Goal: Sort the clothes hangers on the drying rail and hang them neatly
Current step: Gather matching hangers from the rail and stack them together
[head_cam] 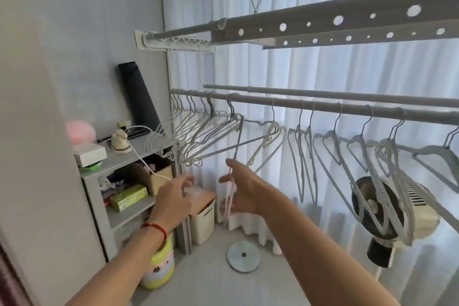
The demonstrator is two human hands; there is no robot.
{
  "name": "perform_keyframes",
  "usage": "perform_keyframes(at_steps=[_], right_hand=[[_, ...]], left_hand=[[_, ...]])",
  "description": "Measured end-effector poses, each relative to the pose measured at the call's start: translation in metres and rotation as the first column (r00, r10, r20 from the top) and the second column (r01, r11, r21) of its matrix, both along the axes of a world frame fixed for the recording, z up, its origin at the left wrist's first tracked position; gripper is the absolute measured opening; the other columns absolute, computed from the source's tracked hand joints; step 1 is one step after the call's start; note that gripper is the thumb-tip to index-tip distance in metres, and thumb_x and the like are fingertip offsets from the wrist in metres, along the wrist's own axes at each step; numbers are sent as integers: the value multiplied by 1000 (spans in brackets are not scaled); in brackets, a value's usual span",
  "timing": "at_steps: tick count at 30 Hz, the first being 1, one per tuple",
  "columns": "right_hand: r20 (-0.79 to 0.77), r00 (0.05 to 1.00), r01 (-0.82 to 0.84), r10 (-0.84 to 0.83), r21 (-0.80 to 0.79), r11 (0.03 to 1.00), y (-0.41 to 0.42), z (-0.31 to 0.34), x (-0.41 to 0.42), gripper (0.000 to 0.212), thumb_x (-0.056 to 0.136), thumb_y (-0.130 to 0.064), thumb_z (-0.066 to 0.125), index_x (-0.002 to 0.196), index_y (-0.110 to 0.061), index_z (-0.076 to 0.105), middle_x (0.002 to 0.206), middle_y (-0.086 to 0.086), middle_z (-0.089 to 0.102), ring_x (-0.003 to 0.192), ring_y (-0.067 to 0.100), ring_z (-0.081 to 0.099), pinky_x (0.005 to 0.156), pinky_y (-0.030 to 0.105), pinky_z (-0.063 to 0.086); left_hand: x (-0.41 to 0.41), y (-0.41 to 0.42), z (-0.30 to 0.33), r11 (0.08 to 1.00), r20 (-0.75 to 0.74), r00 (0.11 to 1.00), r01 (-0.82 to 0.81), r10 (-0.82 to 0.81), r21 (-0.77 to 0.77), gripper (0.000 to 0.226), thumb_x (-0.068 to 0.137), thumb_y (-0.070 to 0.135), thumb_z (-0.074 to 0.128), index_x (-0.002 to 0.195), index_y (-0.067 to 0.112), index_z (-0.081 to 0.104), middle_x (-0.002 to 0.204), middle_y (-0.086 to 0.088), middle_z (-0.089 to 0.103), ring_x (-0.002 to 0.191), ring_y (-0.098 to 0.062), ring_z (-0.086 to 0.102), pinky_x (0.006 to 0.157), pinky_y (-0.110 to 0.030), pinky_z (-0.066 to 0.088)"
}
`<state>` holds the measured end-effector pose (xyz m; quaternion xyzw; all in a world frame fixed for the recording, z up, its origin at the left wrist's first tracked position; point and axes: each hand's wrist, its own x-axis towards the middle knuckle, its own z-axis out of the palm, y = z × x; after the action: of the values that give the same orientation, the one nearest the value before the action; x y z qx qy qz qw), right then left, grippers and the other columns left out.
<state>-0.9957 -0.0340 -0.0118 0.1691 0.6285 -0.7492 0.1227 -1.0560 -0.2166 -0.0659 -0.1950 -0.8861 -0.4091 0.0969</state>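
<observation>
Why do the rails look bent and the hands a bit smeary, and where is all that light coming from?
Head view: the wide lens bows the drying rail and stretches the edges; daylight through the white curtain backlights the hangers, so they look pale and low in contrast; the left hand is motion-blurred, the right hand slightly soft at its fingertips.

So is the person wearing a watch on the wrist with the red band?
No, the left hand has only a thin red string bracelet at its wrist, and no watch shows there.
</observation>
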Motion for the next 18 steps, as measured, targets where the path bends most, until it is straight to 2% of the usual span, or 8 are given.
perform_keyframes(at_steps=[2, 3, 6, 8, 11, 13, 16, 18], right_hand=[[-38, 996, 77, -76, 27, 997, 0, 15, -31, 62, 101, -56, 34, 140, -9, 43, 144, 23, 41, 120, 46, 58, 78, 46, 56], [-52, 993, 111, -109, 31, 993, 2, 22, -44, 59, 101, -56, 34, 135, -8, 45, 142, 22, 42, 116, 47, 60, 78, 46, 58], [-95, 974, 214, -206, 90, 973, 11, 40, -78, 52, 101, -56, 33, 125, -12, 44, 133, 17, 44, 88, 37, 64, 52, 36, 59], [-127, 961, 262, -244, 148, 954, 17, 47, -96, 50, 99, -58, 34, 123, -15, 46, 135, 13, 44, 83, 35, 60, 41, 32, 55], [-175, 937, 338, -301, 244, 909, 19, 44, -122, 65, 95, -66, 38, 133, -13, 48, 132, 13, 44, 85, 32, 56, 41, 30, 54], [-218, 910, 403, -352, 267, 876, 15, 39, -136, 75, 94, -69, 38, 142, -12, 45, 135, 14, 44, 84, 31, 53, 45, 32, 57], [-215, 887, 453, -409, 230, 862, 13, 35, -150, 70, 97, -65, 37, 140, -11, 45, 129, 13, 49, 83, 33, 58, 43, 32, 56], [-147, 892, 450, -427, 211, 868, 14, 31, -151, 66, 96, -64, 41, 132, -10, 48, 130, 14, 51, 91, 37, 66, 52, 37, 61]], left_hand=[[-8, -9, 0, 1000, -36, 999, -13, 12, -19, 38, 91, 1, 59, 122, 23, 65, 113, 3, 68, 104, -10, 61, 73, -4, 41], [-12, -14, 0, 1000, -49, 999, -23, 22, -17, 37, 92, 2, 60, 122, 24, 65, 112, 5, 68, 100, -6, 61, 69, -2, 38], [-24, -27, 6, 1000, -57, 998, -3, 3, -9, 32, 95, 8, 60, 119, 28, 64, 107, 10, 67, 97, -2, 62, 61, 0, 40], [-35, -28, 15, 998, -70, 996, 62, -62, -5, 29, 95, 13, 62, 118, 30, 64, 104, 13, 67, 95, 0, 62, 59, -2, 43], [-55, -22, 36, 987, -110, 982, 158, -154, 22, 30, 96, 8, 60, 115, 32, 63, 103, 15, 66, 96, 4, 60, 68, -2, 46], [-67, -19, 46, 977, -126, 970, 212, -208, 23, 33, 96, 5, 58, 116, 31, 64, 104, 13, 68, 99, 5, 60, 83, -11, 49], [-86, -19, 52, 954, -148, 946, 296, -287, 40, 36, 95, 2, 58, 119, 27, 66, 105, 13, 69, 102, 5, 61, 89, -15, 51], [-98, -21, 56, 939, -160, 932, 338, -325, 63, 35, 94, 1, 58, 118, 25, 67, 104, 13, 70, 100, 4, 63, 89, -17, 53]])
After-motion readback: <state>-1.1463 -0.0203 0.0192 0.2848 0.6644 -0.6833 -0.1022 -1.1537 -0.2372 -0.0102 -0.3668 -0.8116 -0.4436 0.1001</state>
